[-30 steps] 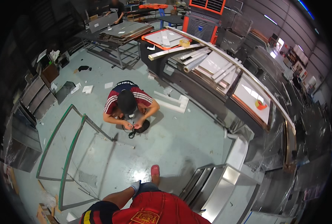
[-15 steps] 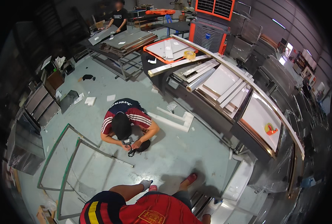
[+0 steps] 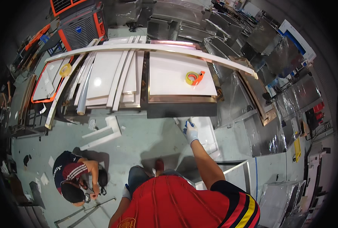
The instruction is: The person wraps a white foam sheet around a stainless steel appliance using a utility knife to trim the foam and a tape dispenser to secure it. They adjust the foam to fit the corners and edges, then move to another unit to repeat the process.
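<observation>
My right hand (image 3: 191,132), in a white glove with blue fingers, reaches forward below the front of a dark bench (image 3: 182,110). Its fingers are slightly bent and look apart, and nothing shows in them. Right beside it, a long white piece (image 3: 206,135) lies low by the floor. A white panel (image 3: 174,74) lies on the bench, bearing a yellow tape roll (image 3: 191,78) with an orange holder. My left hand (image 3: 127,192), also gloved, hangs low beside my left thigh; my body hides most of it, so its fingers do not show.
Long white strips (image 3: 116,81) and a long bowed bar (image 3: 150,46) lie across the bench. At left a person (image 3: 71,174) crouches over a small device. A metal frame (image 3: 245,171) lies right of me. Wrapped panels (image 3: 266,133) stand farther right.
My view has swung to the right, so the bench now lies straight ahead and the crouching person sits at lower left. My right arm has stretched forward; my left hand is now mostly hidden.
</observation>
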`<state>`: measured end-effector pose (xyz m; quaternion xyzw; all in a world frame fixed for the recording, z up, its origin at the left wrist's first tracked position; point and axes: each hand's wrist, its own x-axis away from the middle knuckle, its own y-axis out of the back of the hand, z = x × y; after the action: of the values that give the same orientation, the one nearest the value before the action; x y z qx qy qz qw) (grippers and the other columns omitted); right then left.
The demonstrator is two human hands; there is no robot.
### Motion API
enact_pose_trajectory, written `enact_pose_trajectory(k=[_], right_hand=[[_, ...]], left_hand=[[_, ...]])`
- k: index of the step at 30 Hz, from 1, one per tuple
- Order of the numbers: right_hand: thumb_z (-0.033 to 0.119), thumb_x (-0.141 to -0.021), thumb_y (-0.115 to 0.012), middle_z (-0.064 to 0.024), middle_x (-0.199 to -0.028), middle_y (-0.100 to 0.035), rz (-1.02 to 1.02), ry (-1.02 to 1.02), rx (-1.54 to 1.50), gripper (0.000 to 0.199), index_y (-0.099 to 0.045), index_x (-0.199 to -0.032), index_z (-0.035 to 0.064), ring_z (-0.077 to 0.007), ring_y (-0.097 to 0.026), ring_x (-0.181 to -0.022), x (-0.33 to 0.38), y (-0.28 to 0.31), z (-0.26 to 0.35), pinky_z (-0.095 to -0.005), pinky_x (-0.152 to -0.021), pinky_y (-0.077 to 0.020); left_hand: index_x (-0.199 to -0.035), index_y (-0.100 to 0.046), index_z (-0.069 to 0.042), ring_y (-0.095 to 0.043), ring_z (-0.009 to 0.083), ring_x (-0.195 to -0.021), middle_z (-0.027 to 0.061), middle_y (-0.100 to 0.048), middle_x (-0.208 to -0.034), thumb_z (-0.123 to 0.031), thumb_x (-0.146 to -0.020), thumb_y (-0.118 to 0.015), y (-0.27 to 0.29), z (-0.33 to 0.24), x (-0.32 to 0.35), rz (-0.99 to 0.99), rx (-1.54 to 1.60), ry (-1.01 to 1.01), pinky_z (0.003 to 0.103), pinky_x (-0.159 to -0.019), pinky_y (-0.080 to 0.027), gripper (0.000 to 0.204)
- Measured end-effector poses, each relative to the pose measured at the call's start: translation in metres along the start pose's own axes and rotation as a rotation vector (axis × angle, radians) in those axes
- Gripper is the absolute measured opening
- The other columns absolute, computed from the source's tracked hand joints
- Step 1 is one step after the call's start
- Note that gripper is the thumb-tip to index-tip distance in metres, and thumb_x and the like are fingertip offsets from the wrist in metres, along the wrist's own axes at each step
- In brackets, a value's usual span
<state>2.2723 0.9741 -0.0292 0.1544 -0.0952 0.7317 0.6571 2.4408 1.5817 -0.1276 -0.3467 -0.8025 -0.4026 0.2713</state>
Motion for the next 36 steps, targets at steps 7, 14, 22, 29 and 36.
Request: enact_pose_trajectory(k=[7, 14, 22, 29, 36], right_hand=[[0.055, -0.108, -0.062, -0.0149, -0.103, -0.078, -0.045, 0.195, 0.489, 0.059, -0.074, -0.116, -0.0024, -0.0276, -0.073, -0.099, -0.115, -0.031, 0.122, -0.0451, -0.087, -0.0562], [0.053, -0.106, -0.064, -0.0154, -0.103, -0.078, 0.33, 0.604, 0.612, 0.057, -0.073, -0.118, -0.0023, -0.0286, -0.073, -0.099, -0.122, -0.234, 0.246, -0.0453, -0.087, -0.0569], [0.051, -0.104, -0.067, -0.016, -0.104, -0.077, 0.829, 0.758, 0.766, 0.055, -0.071, -0.119, -0.0022, -0.0296, -0.073, -0.099, -0.056, -0.4, 0.242, -0.0456, -0.086, -0.0577], [0.049, -0.102, -0.069, -0.0165, -0.104, -0.077, 1.201, 0.856, 0.746, 0.055, -0.07, -0.121, -0.0021, -0.0306, -0.074, -0.099, 0.001, -0.44, 0.217, -0.0458, -0.086, -0.0583], [0.047, -0.1, -0.071, -0.017, -0.104, -0.076, 1.644, 0.952, 0.772, 0.054, -0.069, -0.122, -0.002, -0.0315, -0.074, -0.099, 0.087, -0.423, 0.171, -0.046, -0.085, -0.059]], left_hand=[[-0.124, -0.075, 0.006, -0.075, 0.0321, -0.1, 0.0198, -0.08, -0.114, -0.065, -0.109, -0.05, 0.001, -0.072, -0.08, 0.03, 0.175, 0.108, 0.045, -0.091, -0.057, 0.077], [-0.123, -0.078, -0.003, -0.075, 0.0309, -0.106, 0.0204, -0.078, -0.121, -0.07, -0.106, -0.05, -0.001, -0.164, -0.131, -0.194, 0.59, 0.404, 0.045, -0.085, -0.059, 0.075], [-0.121, -0.076, -0.012, -0.073, 0.0202, -0.088, 0.0059, -0.078, -0.104, -0.056, -0.109, -0.058, -0.066, -0.205, -0.117, -0.69, 1.308, 0.49, 0.04, -0.076, -0.057, 0.048], [-0.135, -0.075, -0.011, -0.065, 0.0403, -0.135, 0.0249, -0.071, -0.142, -0.067, -0.107, -0.044, -0.187, -0.218, -0.088, -0.703, 0.83, 0.719, 0.046, -0.117, -0.048, 0.07], [-0.134, -0.076, -0.006, -0.068, 0.0409, -0.133, 0.023, -0.071, -0.143, -0.064, -0.101, -0.052, -0.186, -0.244, -0.053, -0.618, 0.934, 0.8, 0.048, -0.111, -0.054, 0.071]])
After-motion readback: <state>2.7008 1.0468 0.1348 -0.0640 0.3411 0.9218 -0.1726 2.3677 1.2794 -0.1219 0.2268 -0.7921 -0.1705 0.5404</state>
